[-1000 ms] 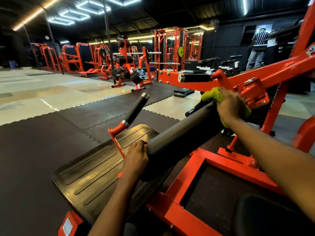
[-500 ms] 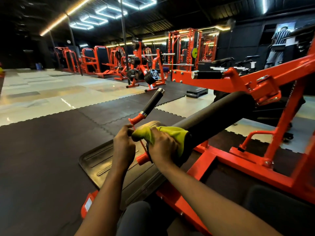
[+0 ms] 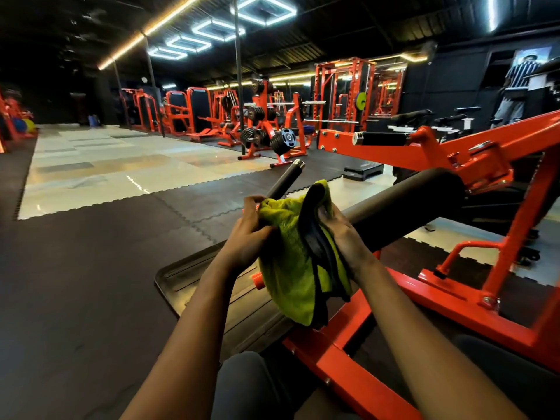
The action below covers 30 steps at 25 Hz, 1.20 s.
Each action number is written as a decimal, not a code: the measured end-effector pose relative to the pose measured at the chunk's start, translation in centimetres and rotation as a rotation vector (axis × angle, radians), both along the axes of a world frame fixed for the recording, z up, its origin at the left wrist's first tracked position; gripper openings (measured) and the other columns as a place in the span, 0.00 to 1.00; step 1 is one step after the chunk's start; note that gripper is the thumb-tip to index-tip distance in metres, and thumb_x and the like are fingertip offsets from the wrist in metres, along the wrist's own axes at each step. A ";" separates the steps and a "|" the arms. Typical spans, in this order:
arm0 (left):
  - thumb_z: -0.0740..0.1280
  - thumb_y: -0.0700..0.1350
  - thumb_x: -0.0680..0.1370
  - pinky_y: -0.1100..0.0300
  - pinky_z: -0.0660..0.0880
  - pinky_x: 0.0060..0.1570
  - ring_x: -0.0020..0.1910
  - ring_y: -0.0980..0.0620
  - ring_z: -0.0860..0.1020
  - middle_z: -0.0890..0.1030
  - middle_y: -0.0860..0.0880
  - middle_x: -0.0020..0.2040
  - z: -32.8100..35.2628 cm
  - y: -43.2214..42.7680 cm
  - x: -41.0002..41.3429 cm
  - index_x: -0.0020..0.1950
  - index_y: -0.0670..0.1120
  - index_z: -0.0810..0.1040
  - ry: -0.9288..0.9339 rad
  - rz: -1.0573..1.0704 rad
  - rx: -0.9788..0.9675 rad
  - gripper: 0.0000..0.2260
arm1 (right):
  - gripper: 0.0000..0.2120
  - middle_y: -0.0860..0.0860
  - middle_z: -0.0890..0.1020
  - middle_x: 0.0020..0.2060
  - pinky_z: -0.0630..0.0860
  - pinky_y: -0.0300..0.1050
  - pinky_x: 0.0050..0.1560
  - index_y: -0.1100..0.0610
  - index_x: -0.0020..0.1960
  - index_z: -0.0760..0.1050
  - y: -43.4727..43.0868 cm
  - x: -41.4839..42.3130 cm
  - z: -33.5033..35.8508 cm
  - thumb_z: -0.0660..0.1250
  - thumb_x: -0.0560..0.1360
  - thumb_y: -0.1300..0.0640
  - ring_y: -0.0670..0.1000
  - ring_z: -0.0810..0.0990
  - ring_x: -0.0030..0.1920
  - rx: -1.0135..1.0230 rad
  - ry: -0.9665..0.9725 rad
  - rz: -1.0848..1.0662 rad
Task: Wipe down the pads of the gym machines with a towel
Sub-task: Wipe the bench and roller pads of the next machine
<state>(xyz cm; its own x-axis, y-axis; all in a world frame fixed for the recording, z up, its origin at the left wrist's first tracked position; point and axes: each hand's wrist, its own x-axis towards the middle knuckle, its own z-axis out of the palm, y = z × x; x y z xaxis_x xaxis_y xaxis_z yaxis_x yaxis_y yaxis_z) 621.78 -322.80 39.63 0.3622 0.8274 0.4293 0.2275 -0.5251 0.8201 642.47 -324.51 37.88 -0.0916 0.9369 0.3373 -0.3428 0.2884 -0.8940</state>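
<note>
A yellow-green towel (image 3: 288, 268) with a dark underside hangs between my two hands in front of me. My left hand (image 3: 251, 231) grips its upper left edge. My right hand (image 3: 339, 234) grips its folded right side. Behind the towel a long black roller pad (image 3: 406, 207) runs up to the right on an orange machine frame (image 3: 348, 353). The pad's near end is hidden by the towel and my right hand.
A black ribbed footplate (image 3: 194, 283) lies below my hands. A black handle (image 3: 286, 178) sticks up behind the towel. An orange arm with a second grip (image 3: 381, 138) crosses at right. Weight racks (image 3: 266, 128) stand far back. A person (image 3: 515, 89) stands at far right.
My right hand drew the towel down the roller pad from its far end to its near end. Both hands now hold the towel lifted off the pad and unfolded.
</note>
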 end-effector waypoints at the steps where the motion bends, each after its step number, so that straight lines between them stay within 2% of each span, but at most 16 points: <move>1: 0.62 0.38 0.77 0.52 0.80 0.41 0.49 0.42 0.80 0.77 0.41 0.54 0.5 0.0 0.4 0.67 0.53 0.61 0.063 0.011 0.055 0.21 | 0.21 0.67 0.76 0.66 0.74 0.62 0.68 0.62 0.73 0.69 -0.2 0.3 -0.3 0.61 0.84 0.53 0.65 0.77 0.66 -0.016 0.009 0.008; 3: 0.61 0.34 0.77 0.50 0.77 0.36 0.40 0.44 0.78 0.77 0.42 0.51 1.7 0.0 1.1 0.67 0.54 0.64 0.198 0.035 0.176 0.23 | 0.18 0.62 0.83 0.59 0.80 0.53 0.59 0.61 0.65 0.77 -0.9 1.7 -0.3 0.55 0.85 0.53 0.59 0.83 0.59 -0.044 0.068 -0.009; 5: 0.61 0.34 0.77 0.56 0.72 0.31 0.35 0.50 0.74 0.78 0.46 0.47 3.0 0.1 1.3 0.64 0.56 0.69 0.251 0.044 0.252 0.22 | 0.22 0.60 0.84 0.53 0.80 0.50 0.53 0.59 0.61 0.79 -1.6 3.5 0.6 0.54 0.83 0.45 0.57 0.84 0.53 -0.033 0.068 -0.067; 7: 0.62 0.34 0.79 0.65 0.70 0.29 0.34 0.53 0.73 0.76 0.50 0.43 4.2 0.3 1.3 0.60 0.56 0.71 0.291 0.031 0.300 0.18 | 0.28 0.59 0.83 0.54 0.80 0.52 0.53 0.57 0.64 0.75 -1.7 4.7 2.0 0.56 0.79 0.35 0.58 0.83 0.53 -0.034 -0.169 -0.149; 9: 0.62 0.35 0.80 0.68 0.70 0.31 0.36 0.54 0.75 0.75 0.52 0.44 5.1 0.2 1.5 0.60 0.54 0.71 0.347 0.032 0.354 0.16 | 0.25 0.55 0.82 0.56 0.81 0.50 0.54 0.50 0.60 0.73 -1.5 4.3 2.8 0.66 0.73 0.33 0.56 0.83 0.57 -0.012 -0.530 -0.198; 11: 0.64 0.36 0.80 0.59 0.75 0.38 0.41 0.50 0.77 0.77 0.48 0.47 5.9 0.3 1.4 0.59 0.54 0.71 0.352 0.025 0.389 0.14 | 0.23 0.51 0.79 0.59 0.82 0.48 0.55 0.44 0.56 0.72 -1.2 3.5 2.8 0.76 0.68 0.37 0.52 0.80 0.61 0.064 -0.695 -0.217; 12: 0.66 0.38 0.80 0.53 0.76 0.41 0.43 0.47 0.78 0.78 0.46 0.48 6.2 0.5 1.3 0.58 0.54 0.70 0.345 0.023 0.397 0.13 | 0.24 0.51 0.77 0.59 0.82 0.46 0.53 0.44 0.55 0.71 -1.3 3.0 2.7 0.78 0.67 0.38 0.51 0.80 0.61 0.104 -0.724 -0.210; 14: 0.69 0.42 0.79 0.49 0.77 0.44 0.46 0.44 0.79 0.79 0.44 0.49 6.6 0.9 0.8 0.57 0.53 0.70 0.340 0.029 0.388 0.11 | 0.25 0.49 0.76 0.57 0.79 0.36 0.46 0.45 0.56 0.70 -1.3 2.4 2.3 0.79 0.67 0.42 0.48 0.79 0.57 0.151 -0.809 -0.245; 15: 0.70 0.44 0.79 0.49 0.76 0.44 0.46 0.43 0.78 0.79 0.44 0.49 6.8 1.0 0.4 0.57 0.52 0.71 0.340 0.038 0.382 0.11 | 0.26 0.49 0.77 0.54 0.76 0.33 0.44 0.47 0.57 0.69 -1.2 2.2 2.0 0.80 0.67 0.44 0.46 0.79 0.55 0.154 -0.862 -0.304; 16: 0.71 0.46 0.78 0.50 0.76 0.44 0.47 0.44 0.78 0.79 0.45 0.49 6.9 1.1 0.1 0.56 0.52 0.71 0.343 0.053 0.379 0.12 | 0.27 0.49 0.77 0.52 0.74 0.34 0.42 0.49 0.56 0.68 -0.9 2.3 1.6 0.81 0.67 0.46 0.45 0.78 0.51 0.151 -0.908 -0.375; 19: 0.74 0.46 0.76 0.53 0.75 0.45 0.49 0.46 0.77 0.79 0.46 0.52 6.9 1.8 -0.8 0.58 0.52 0.74 0.361 0.098 0.349 0.14 | 0.23 0.53 0.78 0.44 0.76 0.45 0.39 0.48 0.51 0.65 -0.2 2.7 1.2 0.79 0.71 0.56 0.48 0.76 0.41 0.214 -0.952 -0.468; 21: 0.74 0.45 0.76 0.55 0.74 0.46 0.54 0.46 0.77 0.78 0.47 0.56 6.5 2.2 -1.5 0.60 0.53 0.77 0.409 0.106 0.290 0.14 | 0.21 0.54 0.79 0.43 0.79 0.55 0.44 0.43 0.48 0.66 0.3 3.4 2.0 0.77 0.72 0.60 0.53 0.79 0.41 0.241 -0.987 -0.433; 24: 0.75 0.45 0.74 0.51 0.77 0.45 0.53 0.43 0.78 0.78 0.44 0.53 5.6 2.3 -2.2 0.54 0.48 0.78 0.424 0.064 0.175 0.11 | 0.21 0.54 0.80 0.45 0.81 0.62 0.50 0.40 0.46 0.69 0.4 4.9 3.8 0.75 0.69 0.62 0.58 0.82 0.45 0.170 -0.992 -0.403; 26: 0.74 0.44 0.75 0.52 0.82 0.41 0.50 0.44 0.81 0.79 0.41 0.50 5.1 1.8 -2.7 0.51 0.44 0.78 0.374 -0.018 0.081 0.09 | 0.19 0.53 0.80 0.46 0.81 0.60 0.49 0.41 0.45 0.70 0.2 6.1 4.8 0.72 0.66 0.62 0.55 0.80 0.44 0.099 -0.919 -0.372; 28: 0.71 0.41 0.77 0.56 0.83 0.42 0.48 0.47 0.82 0.79 0.44 0.48 4.9 1.4 -3.1 0.48 0.47 0.77 0.360 -0.083 0.035 0.05 | 0.18 0.54 0.79 0.44 0.79 0.54 0.46 0.48 0.48 0.70 -0.3 7.2 5.6 0.69 0.68 0.69 0.54 0.79 0.43 0.045 -0.864 -0.285; 30: 0.71 0.40 0.78 0.56 0.83 0.44 0.47 0.47 0.82 0.79 0.45 0.46 5.0 1.2 -2.7 0.46 0.48 0.75 0.369 -0.105 0.052 0.06 | 0.17 0.56 0.76 0.41 0.77 0.46 0.41 0.55 0.49 0.69 -0.9 7.9 6.6 0.65 0.69 0.74 0.51 0.78 0.39 -0.001 -0.848 -0.174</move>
